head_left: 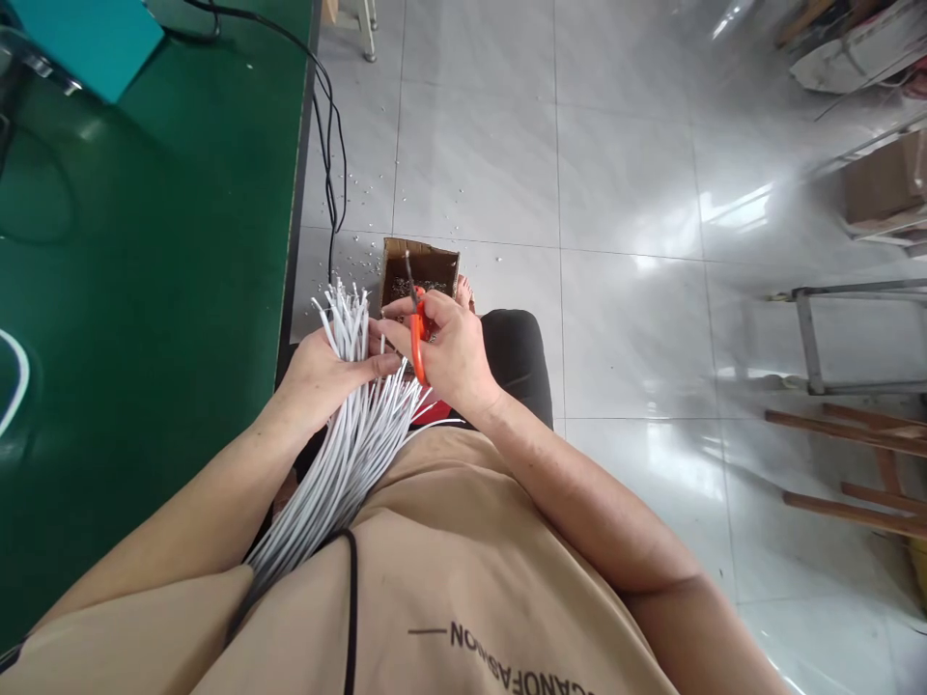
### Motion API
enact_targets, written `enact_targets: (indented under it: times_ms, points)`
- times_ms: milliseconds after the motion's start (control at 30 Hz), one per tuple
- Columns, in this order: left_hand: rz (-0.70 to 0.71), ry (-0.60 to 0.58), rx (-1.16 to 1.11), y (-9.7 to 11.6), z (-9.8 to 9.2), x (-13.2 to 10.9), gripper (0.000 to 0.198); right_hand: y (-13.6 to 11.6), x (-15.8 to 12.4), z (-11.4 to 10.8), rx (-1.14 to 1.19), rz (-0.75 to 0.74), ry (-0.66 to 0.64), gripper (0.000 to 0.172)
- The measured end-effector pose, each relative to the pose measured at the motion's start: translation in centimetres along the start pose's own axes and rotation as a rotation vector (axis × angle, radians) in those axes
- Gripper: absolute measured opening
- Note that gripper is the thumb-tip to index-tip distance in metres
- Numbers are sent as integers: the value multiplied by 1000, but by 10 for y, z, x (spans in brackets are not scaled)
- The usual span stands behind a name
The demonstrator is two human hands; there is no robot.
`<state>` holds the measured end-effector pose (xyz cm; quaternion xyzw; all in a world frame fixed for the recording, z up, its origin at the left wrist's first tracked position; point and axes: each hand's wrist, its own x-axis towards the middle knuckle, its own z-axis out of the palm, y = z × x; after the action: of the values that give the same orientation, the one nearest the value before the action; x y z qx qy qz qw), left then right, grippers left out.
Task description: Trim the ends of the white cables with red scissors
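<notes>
A thick bundle of white cables point(329, 483) lies across my lap and runs up past my left side. My left hand point(340, 372) is closed around part of it near the cut ends, which fan out above the fingers. Scissors point(418, 338) with orange handles are in my right hand point(456, 352), their dark blades pointing up and away from me. The fingertips of both hands come close together beside a single cable. Below the hands stands an open cardboard box point(420, 253) with small bits in it.
On the left is a green tabletop point(145, 309) with a teal object point(94, 43). Black cords point(337, 145) hang over its edge. Small scraps are scattered on the tiled floor point(478, 164). A metal frame point(811, 338) and wooden bars point(855, 434) stand at right.
</notes>
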<state>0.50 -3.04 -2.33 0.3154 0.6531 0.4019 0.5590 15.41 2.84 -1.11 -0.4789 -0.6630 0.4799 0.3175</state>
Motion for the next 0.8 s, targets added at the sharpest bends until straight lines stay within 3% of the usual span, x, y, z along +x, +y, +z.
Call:
enact_targets:
  times_ms: [133, 333, 500, 633, 800]
  points:
    - [-30, 8, -127, 4, 4, 0, 37, 3, -1, 5, -81, 66, -18, 24]
    - [-6, 41, -228, 7, 8, -1, 35, 5, -3, 0, 112, 302, -83, 31]
    - [38, 3, -182, 4, 7, -1, 30, 2, 4, -3, 203, 285, -115, 25]
    - [50, 20, -198, 3, 7, -1, 31, -2, 8, 1, 192, 370, -115, 20]
    - [21, 65, -187, 4, 7, -1, 36, -2, 5, -4, 360, 408, -191, 26]
